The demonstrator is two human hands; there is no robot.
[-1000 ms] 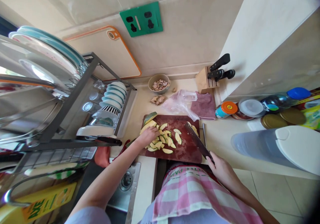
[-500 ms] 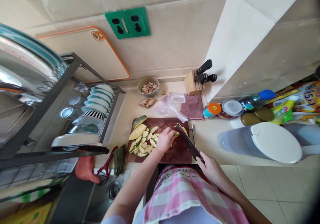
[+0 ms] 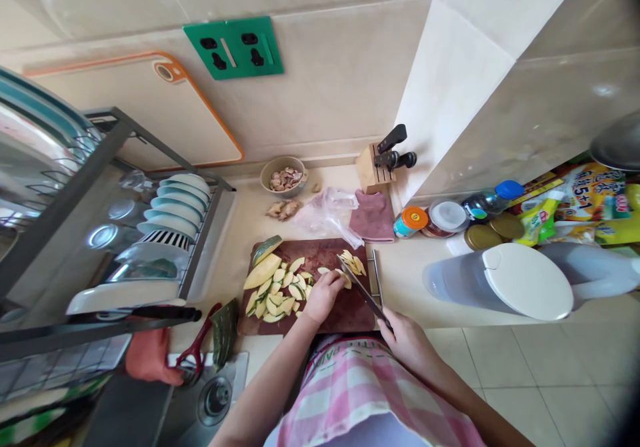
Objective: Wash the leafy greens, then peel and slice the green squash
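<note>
A dark red cutting board (image 3: 327,254) lies on the counter with several pale yellow, green-skinned slices (image 3: 277,294) piled on its left half. My left hand (image 3: 323,295) rests on the board, fingers curled on a few slices beside the blade. My right hand (image 3: 407,340) grips the handle of a large knife (image 3: 361,288), whose blade angles across the board's right side. A few more cut pieces (image 3: 354,265) lie beyond the blade. A larger uncut wedge (image 3: 264,250) sits at the board's far left corner.
A dish rack (image 3: 150,234) with bowls stands left. A bowl of bits (image 3: 284,176), plastic bag (image 3: 327,210), purple cloth (image 3: 373,215) and knife block (image 3: 373,166) lie behind the board. Jars (image 3: 445,217) and a white-lidded container (image 3: 525,280) are right. Red peeler (image 3: 197,347) near the sink.
My left hand moved from the slice pile on the left to the middle of the board beside the blade. The knife came down onto the board. The camera view shifted right.
</note>
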